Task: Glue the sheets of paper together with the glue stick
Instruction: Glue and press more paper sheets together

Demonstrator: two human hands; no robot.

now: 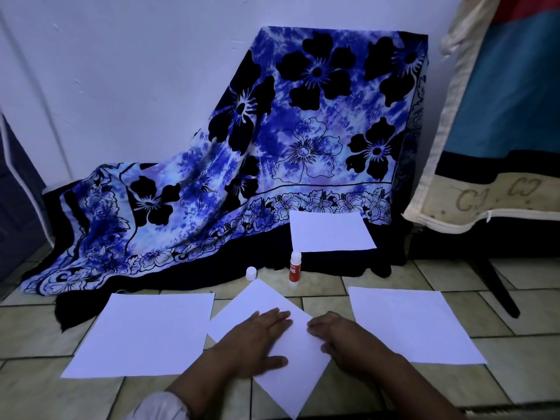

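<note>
— Hands first: how do they lie?

— Both are flat and grip nothing. Left hand (254,338) lies palm-down on the middle sheet (257,301), fingers straight, thumb spread. Right hand (342,334) rests loose fingers on that sheet's right corner.

— And the sheet itself?

— It is turned like a diamond on the floor (515,344), one corner pointing away, one toward the person. Its left corner meets the left sheet (142,334); whether it overlaps or only touches, I cannot tell.

— Other paper?

— Right sheet (412,322) lies square on the tiles, apart from the right hand. Far sheet (330,231) lies on the dark hem of the cloth (272,131), toward the floor's far edge.

— Glue?

— Glue stick (295,268) stands upright at the hem, between the middle sheet's far corner and the far sheet. Cap (251,273) is off it and stands to its left, near that same corner. Neither hand touches them.
</note>
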